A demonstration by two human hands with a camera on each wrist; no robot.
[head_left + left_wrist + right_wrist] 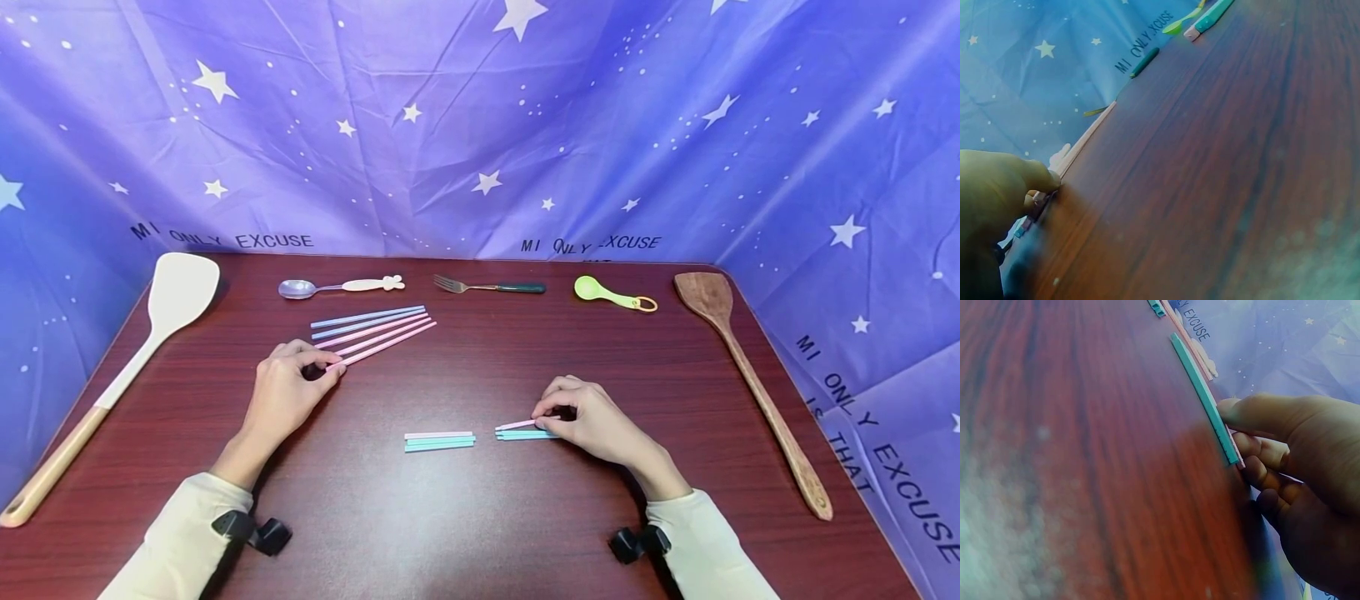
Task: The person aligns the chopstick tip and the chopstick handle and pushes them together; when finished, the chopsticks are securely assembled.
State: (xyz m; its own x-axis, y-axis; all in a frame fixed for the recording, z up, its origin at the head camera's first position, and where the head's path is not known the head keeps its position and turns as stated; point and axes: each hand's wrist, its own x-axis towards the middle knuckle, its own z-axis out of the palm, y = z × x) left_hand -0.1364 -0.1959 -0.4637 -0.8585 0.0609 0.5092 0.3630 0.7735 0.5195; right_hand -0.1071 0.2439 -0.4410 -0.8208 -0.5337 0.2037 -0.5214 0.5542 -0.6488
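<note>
Long drinking straws lie fanned out at left centre, blue straws (367,318) behind and pink straws (390,343) in front. My left hand (288,387) pinches the near-left end of the front pink straw between thumb and fingers; in the left wrist view this straw (1088,139) extends away from the fingertips. At right centre, my right hand (600,421) pinches a short pink straw (516,426) just behind short teal straws (525,435). The hand covers their right ends. Between the hands lies another short group, a pink straw (438,435) behind teal straws (440,446).
Along the back lie a spoon (372,285), a fork (521,287) and a green measuring spoon (615,295). A white spatula (183,292) flanks the left edge, a wooden spatula (757,383) the right. A starry purple cloth (450,150) hangs around the table (480,542).
</note>
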